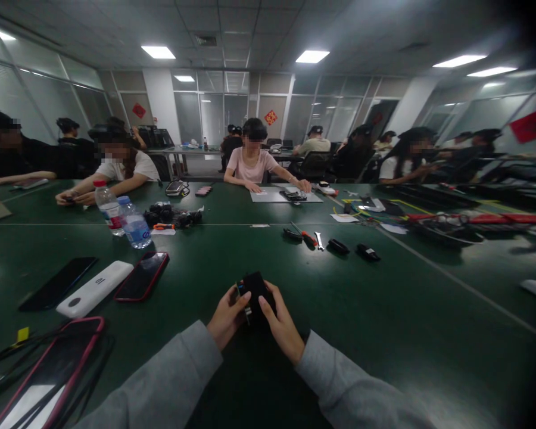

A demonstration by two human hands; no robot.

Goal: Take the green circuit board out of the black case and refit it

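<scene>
Between my two hands, just above the green table [348,316], is a small black box-shaped device [259,287]. A strip of bare electronics, with a bit of blue and some metal, shows along its left side. My left hand [228,313] is closed on that left side, its thumb lying over the edge. From the right, my right hand [282,322] grips the black body with the thumb on top. The fingers underneath are mostly hidden. I cannot tell exactly what kind of device it is.
Ahead lie a screwdriver [309,238], a wrench [319,241] and black parts [338,246]. To the left are phones [143,277], a white power bank [96,289], cables and two bottles [134,223]. A person [254,161] works across the table; wires and tools lie at right.
</scene>
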